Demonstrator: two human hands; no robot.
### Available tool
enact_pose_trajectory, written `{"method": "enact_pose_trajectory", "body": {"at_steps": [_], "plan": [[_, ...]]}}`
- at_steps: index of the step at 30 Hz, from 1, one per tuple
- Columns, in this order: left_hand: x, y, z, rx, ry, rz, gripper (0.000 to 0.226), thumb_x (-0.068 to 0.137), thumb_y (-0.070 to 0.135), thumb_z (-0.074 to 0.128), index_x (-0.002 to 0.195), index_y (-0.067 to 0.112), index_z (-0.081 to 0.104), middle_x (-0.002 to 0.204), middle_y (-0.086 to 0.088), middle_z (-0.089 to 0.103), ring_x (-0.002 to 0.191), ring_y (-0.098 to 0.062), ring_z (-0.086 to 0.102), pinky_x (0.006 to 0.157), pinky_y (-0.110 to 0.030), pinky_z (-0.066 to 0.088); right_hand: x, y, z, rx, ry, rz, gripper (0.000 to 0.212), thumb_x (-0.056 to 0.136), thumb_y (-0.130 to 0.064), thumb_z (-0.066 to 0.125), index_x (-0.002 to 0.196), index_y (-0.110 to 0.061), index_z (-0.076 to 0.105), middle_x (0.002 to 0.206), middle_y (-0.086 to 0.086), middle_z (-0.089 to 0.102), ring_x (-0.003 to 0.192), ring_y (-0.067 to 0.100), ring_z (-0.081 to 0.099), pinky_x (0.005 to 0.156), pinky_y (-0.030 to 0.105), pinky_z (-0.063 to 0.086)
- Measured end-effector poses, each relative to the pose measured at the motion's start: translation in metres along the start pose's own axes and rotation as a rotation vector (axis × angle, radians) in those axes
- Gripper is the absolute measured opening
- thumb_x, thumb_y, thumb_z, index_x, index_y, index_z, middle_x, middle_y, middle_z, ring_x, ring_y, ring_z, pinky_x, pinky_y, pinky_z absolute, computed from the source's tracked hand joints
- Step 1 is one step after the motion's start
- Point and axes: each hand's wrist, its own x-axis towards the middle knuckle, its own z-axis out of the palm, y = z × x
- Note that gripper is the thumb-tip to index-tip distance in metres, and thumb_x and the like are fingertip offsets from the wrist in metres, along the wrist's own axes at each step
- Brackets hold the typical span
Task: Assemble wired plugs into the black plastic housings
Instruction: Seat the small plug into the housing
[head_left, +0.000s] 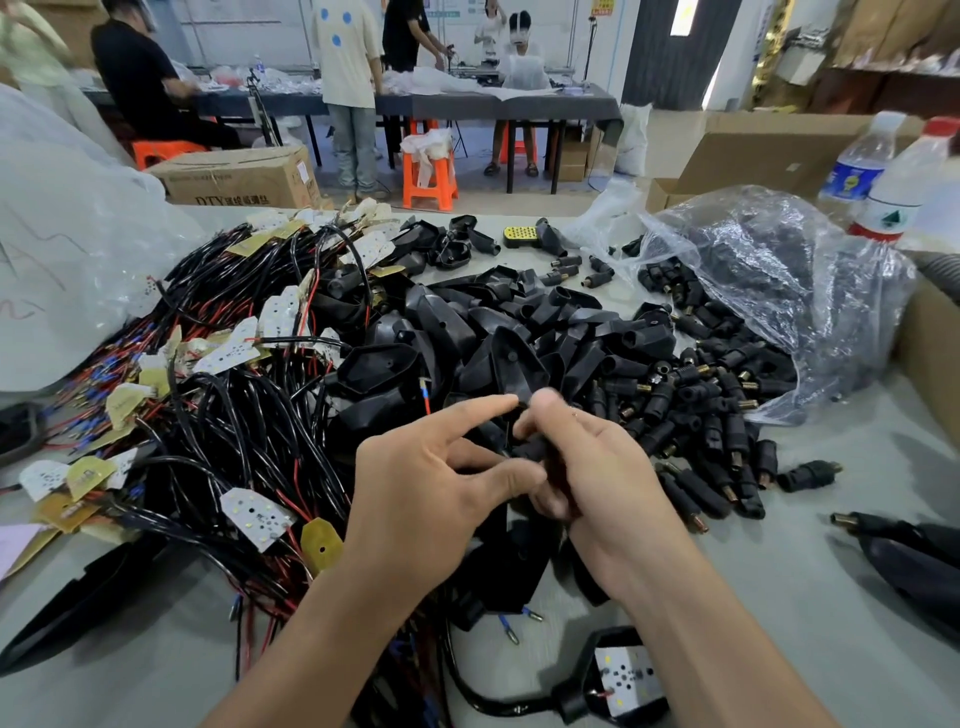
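Note:
My left hand (431, 488) and my right hand (587, 462) meet over the table's middle around a small black plastic part (530, 447), mostly hidden between the fingers. The right hand's fingers curl round it; the left thumb and forefinger pinch at it. A red wire with a metal tip (425, 395) sticks up just behind the left forefinger. A heap of black housings (498, 322) lies straight ahead. Black plugs with brass tips (696, 410) are piled to the right. Wired LED boards with black and red leads (234, 405) cover the left.
A clear plastic bag (769, 280) holds more plugs at the right. An assembled housing with an LED board (623, 675) lies near the front edge. Two water bottles (883, 176) and cardboard boxes stand at the far right. People work at a table (467, 104) behind.

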Motion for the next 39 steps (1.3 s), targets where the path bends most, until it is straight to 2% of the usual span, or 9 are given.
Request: {"method": "enact_pose_trajectory", "body": {"at_steps": [2,7,10,14,22,28,32,36,39], "plan": [[0.001,-0.002,-0.001,0.033,0.038,0.009,0.053,0.071,0.056,0.084,0.121,0.041,0.073,0.074,0.038,0.069,0.075,0.017,0.067,0.079,0.002,0.042,0.0,-0.004,-0.005,0.026,-0.044,0.025,0.04,0.102,-0.044,0.054,0.082,-0.015,0.075,0.058,0.01,0.058,0.043,0.017,0.039,0.046,0.026,0.031],[-0.001,-0.003,-0.003,0.025,0.012,-0.009,0.053,0.077,0.056,0.082,0.125,0.037,0.072,0.079,0.035,0.072,0.069,0.013,0.069,0.065,-0.002,0.048,-0.001,-0.007,-0.012,-0.01,-0.135,0.048,0.022,0.095,-0.025,0.06,0.085,-0.013,0.076,0.062,0.012,0.061,0.046,0.016,0.047,0.043,0.022,0.035],[0.001,-0.005,-0.004,0.028,-0.046,-0.002,0.039,0.082,0.033,0.087,0.118,0.039,0.075,0.082,0.031,0.074,0.074,0.01,0.071,0.073,-0.006,0.052,0.0,-0.005,-0.008,-0.014,-0.041,0.03,0.026,0.098,-0.018,0.061,0.079,-0.014,0.077,0.059,0.011,0.06,0.047,0.016,0.054,0.042,0.021,0.04],[0.005,-0.004,-0.006,0.031,-0.172,-0.031,0.057,0.087,-0.004,0.069,0.126,0.036,0.071,0.092,0.023,0.078,0.085,0.004,0.074,0.083,-0.013,0.056,0.001,-0.005,-0.007,-0.001,0.07,-0.012,0.026,0.099,-0.015,0.059,0.078,-0.009,0.074,0.063,0.015,0.065,0.046,0.016,0.056,0.041,0.021,0.041],[0.008,0.001,-0.008,-0.133,-0.107,-0.196,0.088,0.082,0.002,0.083,0.133,0.066,0.05,0.121,0.022,0.068,0.086,-0.002,0.077,0.087,-0.012,0.054,0.0,-0.001,-0.004,-0.06,0.085,-0.068,0.024,0.096,-0.02,0.067,0.074,-0.016,0.075,0.063,0.018,0.065,0.043,0.017,0.051,0.038,0.023,0.035],[0.008,-0.005,-0.003,-0.172,-0.157,-0.197,0.061,0.073,0.012,0.093,0.119,0.047,0.074,0.108,0.021,0.077,0.087,-0.006,0.078,0.083,-0.017,0.059,0.001,0.002,-0.003,-0.108,0.086,-0.115,0.018,0.091,-0.023,0.074,0.074,-0.016,0.075,0.059,0.012,0.062,0.039,0.012,0.045,0.039,0.017,0.032],[0.007,-0.005,-0.001,-0.169,-0.102,-0.2,0.043,0.076,0.006,0.09,0.095,0.044,0.081,0.087,0.017,0.079,0.08,-0.003,0.077,0.073,-0.016,0.06,0.002,0.0,-0.005,-0.093,0.076,-0.086,0.037,0.103,-0.035,0.056,0.087,-0.007,0.075,0.061,0.011,0.063,0.041,0.014,0.046,0.041,0.022,0.029],[0.007,-0.002,-0.001,-0.075,-0.065,-0.213,0.043,0.08,0.008,0.087,0.095,0.047,0.078,0.081,0.023,0.077,0.076,0.004,0.074,0.073,-0.008,0.054,0.003,0.0,-0.006,-0.094,0.207,-0.117,0.043,0.108,-0.03,0.047,0.087,-0.012,0.08,0.065,0.013,0.066,0.045,0.015,0.046,0.041,0.02,0.033],[0.005,0.001,0.0,0.017,-0.049,-0.207,0.037,0.082,0.015,0.086,0.097,0.048,0.078,0.079,0.027,0.074,0.081,0.003,0.072,0.075,-0.014,0.056,0.003,-0.002,-0.007,-0.112,0.357,-0.209,0.043,0.107,-0.023,0.05,0.077,-0.011,0.078,0.062,0.011,0.064,0.047,0.014,0.044,0.044,0.021,0.035]]}}
